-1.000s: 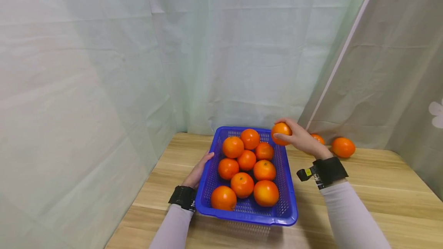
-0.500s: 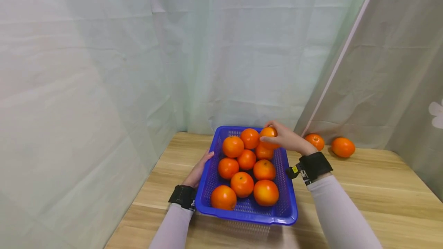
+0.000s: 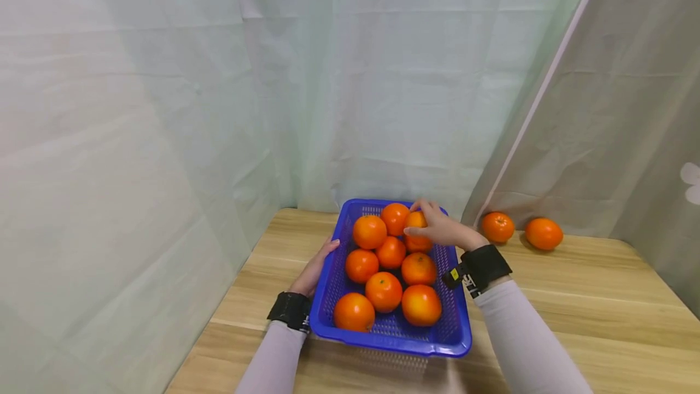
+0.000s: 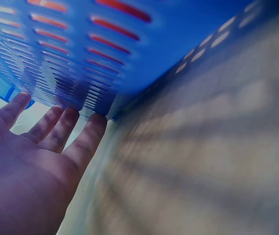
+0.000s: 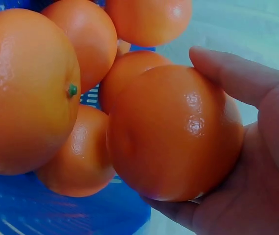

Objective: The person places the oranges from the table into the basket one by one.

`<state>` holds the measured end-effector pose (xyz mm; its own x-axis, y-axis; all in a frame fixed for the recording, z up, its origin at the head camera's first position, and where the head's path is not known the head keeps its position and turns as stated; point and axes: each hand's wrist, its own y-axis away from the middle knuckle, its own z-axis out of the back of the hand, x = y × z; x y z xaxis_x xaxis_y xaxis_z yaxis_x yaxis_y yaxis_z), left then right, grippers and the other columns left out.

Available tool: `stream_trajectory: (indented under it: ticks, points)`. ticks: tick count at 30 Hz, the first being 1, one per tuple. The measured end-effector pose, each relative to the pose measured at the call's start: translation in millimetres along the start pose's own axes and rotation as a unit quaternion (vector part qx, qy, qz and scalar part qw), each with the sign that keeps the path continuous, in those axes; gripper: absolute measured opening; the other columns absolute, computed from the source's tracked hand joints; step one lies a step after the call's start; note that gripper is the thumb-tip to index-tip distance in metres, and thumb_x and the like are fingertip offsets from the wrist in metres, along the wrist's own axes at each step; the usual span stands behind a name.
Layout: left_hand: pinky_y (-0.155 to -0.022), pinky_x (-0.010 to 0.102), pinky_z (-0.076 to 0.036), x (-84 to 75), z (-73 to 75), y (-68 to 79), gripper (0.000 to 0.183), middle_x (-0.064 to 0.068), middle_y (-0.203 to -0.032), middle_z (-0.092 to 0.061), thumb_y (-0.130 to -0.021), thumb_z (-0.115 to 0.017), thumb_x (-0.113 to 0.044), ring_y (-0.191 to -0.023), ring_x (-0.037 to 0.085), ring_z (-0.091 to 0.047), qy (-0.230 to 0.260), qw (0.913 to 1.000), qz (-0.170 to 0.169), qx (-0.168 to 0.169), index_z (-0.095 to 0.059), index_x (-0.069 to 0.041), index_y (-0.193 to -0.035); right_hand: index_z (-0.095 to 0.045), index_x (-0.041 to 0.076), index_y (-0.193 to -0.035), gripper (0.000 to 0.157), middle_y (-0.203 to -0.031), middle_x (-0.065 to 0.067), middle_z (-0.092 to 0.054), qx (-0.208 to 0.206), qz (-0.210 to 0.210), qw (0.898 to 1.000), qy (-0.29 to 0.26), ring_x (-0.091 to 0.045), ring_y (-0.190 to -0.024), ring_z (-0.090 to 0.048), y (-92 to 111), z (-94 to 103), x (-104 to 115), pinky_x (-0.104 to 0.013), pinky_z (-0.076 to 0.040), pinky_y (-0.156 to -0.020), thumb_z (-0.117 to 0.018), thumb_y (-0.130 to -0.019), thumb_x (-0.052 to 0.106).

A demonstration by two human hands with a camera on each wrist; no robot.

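Note:
A blue plastic basket (image 3: 459, 315) holds several oranges, one of them a large orange (image 3: 421, 305) near its front right. My left hand (image 3: 313, 269) rests against the basket's left side. In the left wrist view, the fairly straight fingers (image 4: 89, 137) touch the slotted outer wall. My right hand (image 3: 442, 228) reaches over the basket's back right part and grips an orange (image 5: 174, 132) between thumb and fingers. The gripped orange sits over another orange (image 3: 420, 244), and the hand partly hides it in the head view.
Two more oranges, a left one (image 3: 497, 227) and a right one (image 3: 544, 234), lie on the wooden table (image 3: 579, 297) near its back edge, right of the basket. Pale curtains (image 3: 383, 96) hang behind and to the left of the table.
My right hand has carried the orange leftward from the basket's right rim and lowered it among the others. An orange on the table is now uncovered. The left hand stays put.

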<state>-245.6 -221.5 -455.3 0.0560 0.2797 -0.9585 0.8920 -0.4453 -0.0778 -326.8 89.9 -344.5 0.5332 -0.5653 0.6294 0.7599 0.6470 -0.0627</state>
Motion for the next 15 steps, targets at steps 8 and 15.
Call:
stream_trajectory:
  ticks: [8,15]
  points:
    - [-0.109,0.056,-0.028,-0.4,0.2,-1.4,0.055,0.011,-0.16,-0.005,-0.105,-0.022,-0.042,-0.14,0.034,-0.022,0.001,1.0,0.006,0.007,0.004,-0.035,-0.153,-0.04,0.002,-0.119,0.047,-0.115,-0.023,-0.039,0.016,0.008,1.0,0.013,-0.039,-0.105,-0.045,1.2,-5.9,2.1,-0.053,-0.041,-0.09,-0.064,-0.092,0.032]
    - [-0.11,0.057,-0.027,0.3,-0.8,-1.5,0.055,0.012,-0.16,-0.005,-0.106,-0.022,-0.041,-0.14,0.034,-0.022,0.004,1.0,0.002,0.005,0.004,-0.034,-0.153,-0.043,0.003,-0.121,0.048,-0.116,-0.02,-0.041,0.035,0.0,0.999,0.01,-0.036,-0.105,-0.045,1.6,-7.2,1.8,-0.051,-0.041,-0.091,-0.065,-0.091,0.034]
